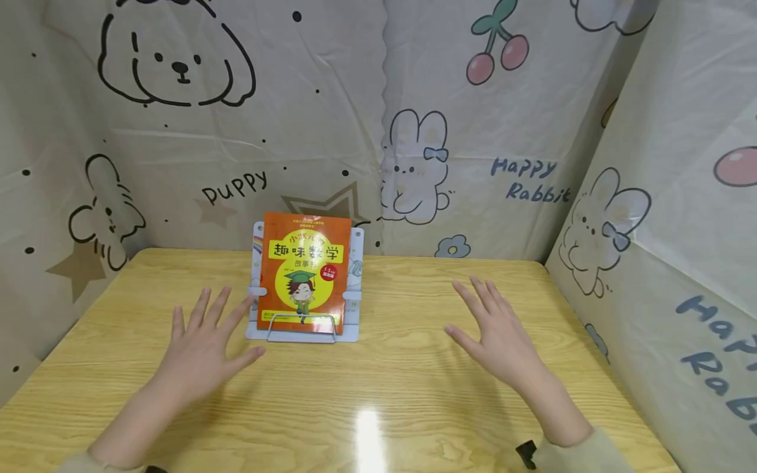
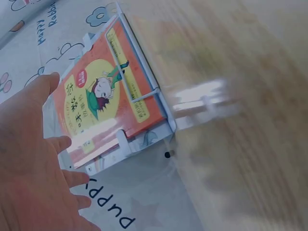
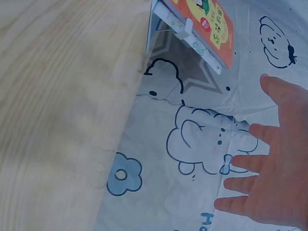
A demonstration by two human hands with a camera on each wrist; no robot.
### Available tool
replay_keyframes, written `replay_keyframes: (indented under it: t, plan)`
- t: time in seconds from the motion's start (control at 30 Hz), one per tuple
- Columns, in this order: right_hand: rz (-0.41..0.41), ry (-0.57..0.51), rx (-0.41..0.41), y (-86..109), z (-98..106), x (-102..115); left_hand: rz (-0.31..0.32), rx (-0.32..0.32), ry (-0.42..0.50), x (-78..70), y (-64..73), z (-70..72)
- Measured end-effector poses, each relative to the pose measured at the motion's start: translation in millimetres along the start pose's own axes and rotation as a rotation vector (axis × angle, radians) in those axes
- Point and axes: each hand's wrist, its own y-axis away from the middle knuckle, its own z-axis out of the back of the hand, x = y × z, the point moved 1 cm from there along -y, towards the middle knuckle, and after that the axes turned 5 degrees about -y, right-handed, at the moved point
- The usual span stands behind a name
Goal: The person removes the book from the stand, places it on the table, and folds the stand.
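Note:
An orange book (image 1: 304, 272) with a yellow circle and a cartoon figure in a green cap leans upright on a white book stand (image 1: 353, 315). Side clips and a wire bar (image 1: 301, 318) across the bottom keep it in place. My left hand (image 1: 198, 351) hovers over the table to the left of the stand, fingers spread, its index fingertip overlapping the stand's edge in the head view. My right hand (image 1: 497, 335) is held in the air well to the right of the stand, fingers straight and thumb apart. Both hands hold nothing.
The wooden table (image 1: 408, 387) carries the stand near its back edge. A pale cloth (image 1: 331, 118) printed with puppies, rabbits and cherries hangs behind and along both sides. Light glares off the table's front middle. Pale sleeves (image 1: 582, 453) show at the wrists.

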Motion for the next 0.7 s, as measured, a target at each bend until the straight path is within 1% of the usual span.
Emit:
replay_keyframes:
  t: [0.13, 0.37, 0.5, 0.7]
  plan:
    - [0.011, -0.008, -0.020, -8.5, 3.4, 7.3, -0.006, -0.031, 0.020, -2.4, -5.6, 3.0]
    - [0.035, -0.029, -0.038, -23.5, 5.4, 19.4, -0.020, -0.070, 0.055, -5.4, -17.5, 4.2]
    - [0.046, -0.062, -0.043, -31.7, 5.4, 26.4, -0.014, -0.092, 0.081, -6.7, -24.4, 6.0]
    - [0.050, -0.124, -0.058, -43.9, 4.6, 33.8, -0.002, -0.118, 0.097, -9.8, -35.5, 9.9]
